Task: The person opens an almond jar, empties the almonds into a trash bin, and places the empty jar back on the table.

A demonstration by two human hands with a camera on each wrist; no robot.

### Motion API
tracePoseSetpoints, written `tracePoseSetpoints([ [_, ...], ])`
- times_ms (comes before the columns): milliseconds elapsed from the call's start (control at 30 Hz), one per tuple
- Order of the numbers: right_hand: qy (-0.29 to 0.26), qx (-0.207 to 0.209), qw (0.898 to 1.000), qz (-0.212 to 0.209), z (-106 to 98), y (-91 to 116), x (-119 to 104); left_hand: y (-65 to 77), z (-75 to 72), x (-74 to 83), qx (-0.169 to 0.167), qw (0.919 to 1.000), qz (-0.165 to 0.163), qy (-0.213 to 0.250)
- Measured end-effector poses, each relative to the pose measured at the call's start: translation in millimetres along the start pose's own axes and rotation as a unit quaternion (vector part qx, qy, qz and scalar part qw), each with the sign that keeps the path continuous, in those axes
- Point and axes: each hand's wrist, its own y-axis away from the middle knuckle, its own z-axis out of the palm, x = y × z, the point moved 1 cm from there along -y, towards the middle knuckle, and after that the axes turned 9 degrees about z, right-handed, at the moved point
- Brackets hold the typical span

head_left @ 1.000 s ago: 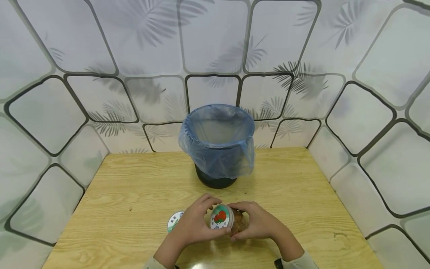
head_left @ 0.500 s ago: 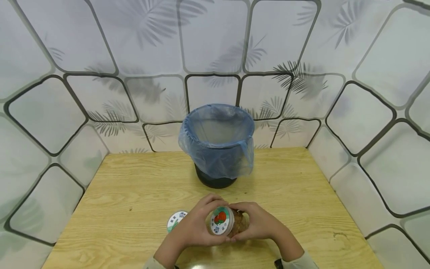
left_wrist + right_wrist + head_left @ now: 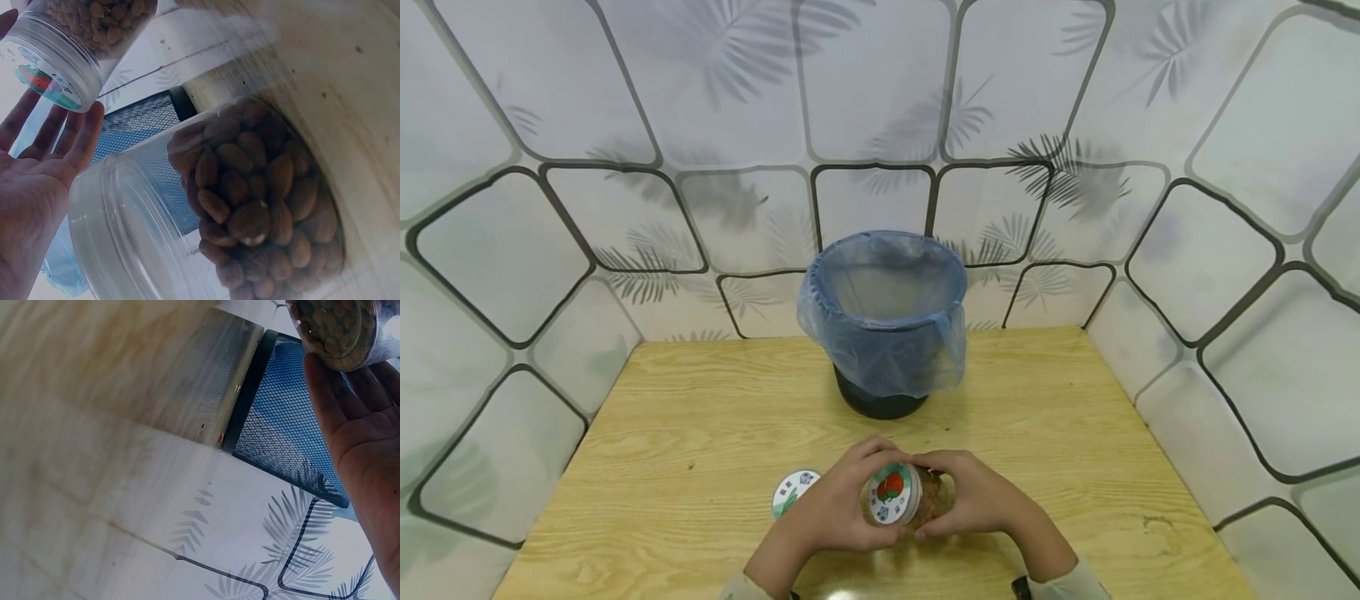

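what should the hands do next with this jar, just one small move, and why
Probably a small twist of the lid by the left hand while the right hand steadies the jar: the lid is on, the left hand curves round that end, and the right hand grips the body near the base.

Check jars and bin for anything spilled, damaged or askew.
Nothing looks spilled or damaged. The held jar is tipped, but lidded and gripped by the left hand and right hand. Only the blue liner seems askew, hanging lower on the right of the bin in the head view.
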Motion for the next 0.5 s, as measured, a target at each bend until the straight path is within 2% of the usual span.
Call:
tracePoseSetpoints([
  [500,-0.003,-0.002,1.000,0.001,-0.4,-1.4,-1.4,-0.3,0.5,-2.9,0.018,0.9996,-0.022,-0.006],
])
